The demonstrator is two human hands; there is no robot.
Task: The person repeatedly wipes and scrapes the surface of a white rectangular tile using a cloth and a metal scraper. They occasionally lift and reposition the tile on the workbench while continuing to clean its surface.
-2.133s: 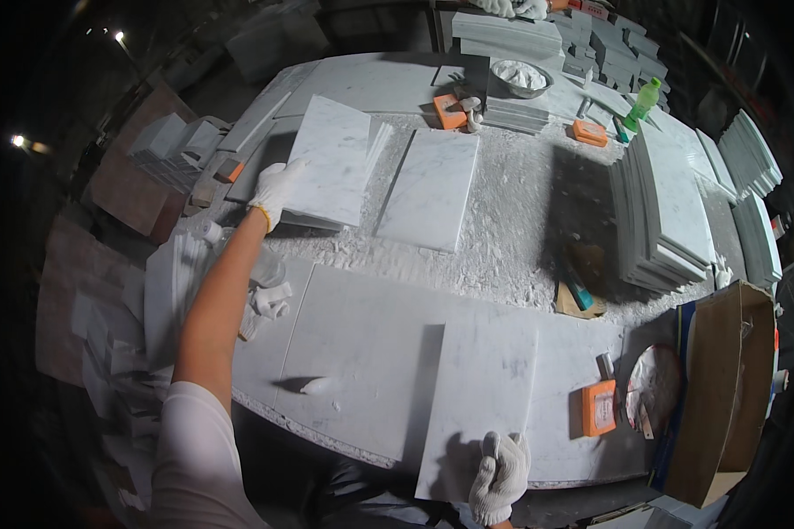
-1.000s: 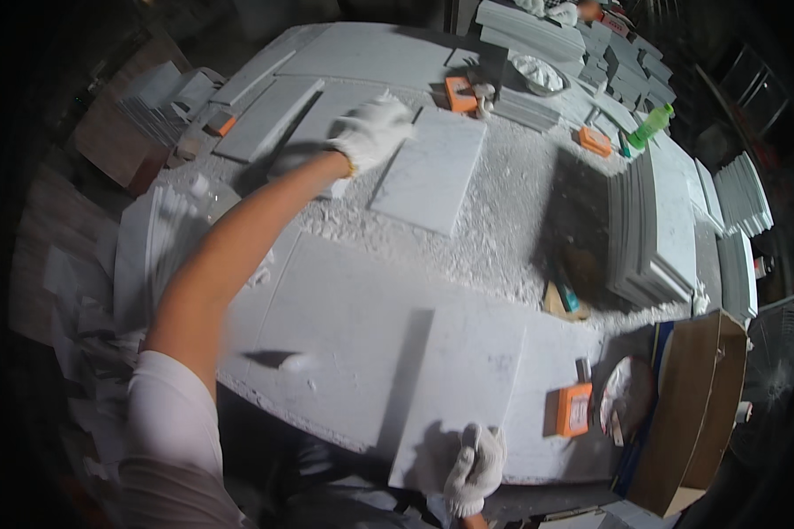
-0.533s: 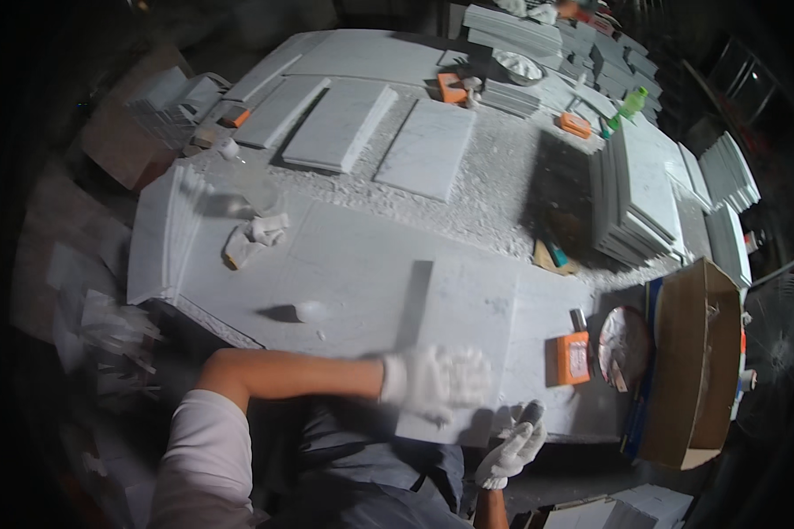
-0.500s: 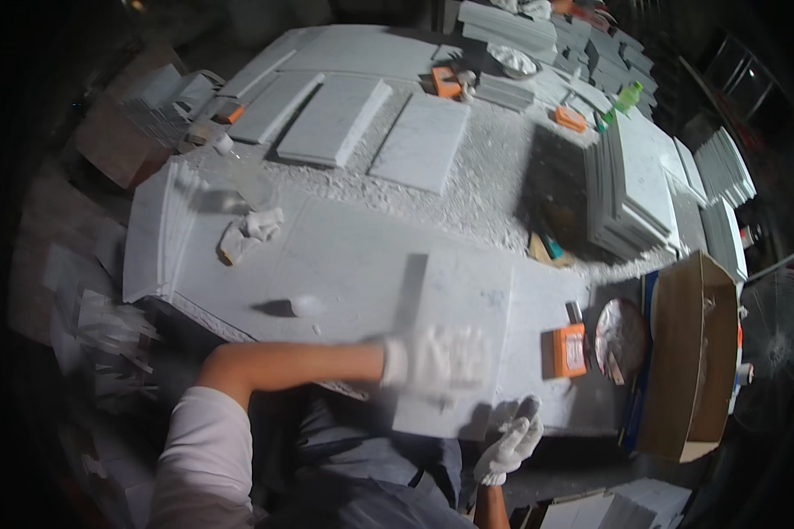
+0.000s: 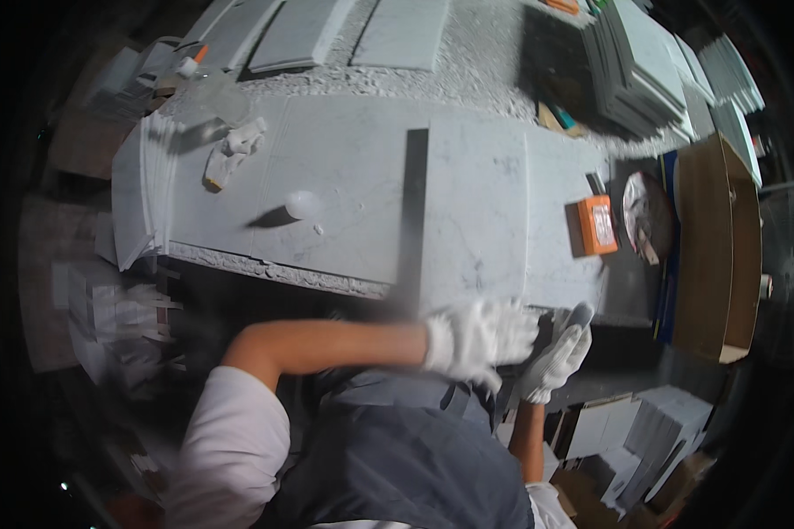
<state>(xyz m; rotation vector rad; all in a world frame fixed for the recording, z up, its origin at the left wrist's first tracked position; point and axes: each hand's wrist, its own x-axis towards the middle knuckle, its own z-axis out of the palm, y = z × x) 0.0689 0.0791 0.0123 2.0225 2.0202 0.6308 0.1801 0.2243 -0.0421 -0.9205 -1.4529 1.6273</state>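
My left hand (image 5: 485, 339), in a white knit glove, lies at the near edge of a pale marble-like slab (image 5: 475, 216). Its fingers are stretched out toward the right, with nothing visible in them. Just to its right, my right hand (image 5: 554, 366), gloved too, is closed around a small grey rounded piece (image 5: 580, 316) that sticks up past the fingers; its kind I cannot make out. The slab lies on a larger pale board (image 5: 344, 176) and casts a dark shadow along its left side.
An orange box (image 5: 598, 225) stands right of the slab, beside a round foil-like dish (image 5: 646, 216) and an open cardboard box (image 5: 710, 247). Leftward lie a white cup-like thing (image 5: 302, 205) and a crumpled glove (image 5: 235, 152). Slab stacks (image 5: 635, 66) rise at the far right.
The view has tipped downward, so the tabletop sits higher in it. My left hand has moved off the slab's face to its near edge, closer to my right hand, which still grips the grey piece.
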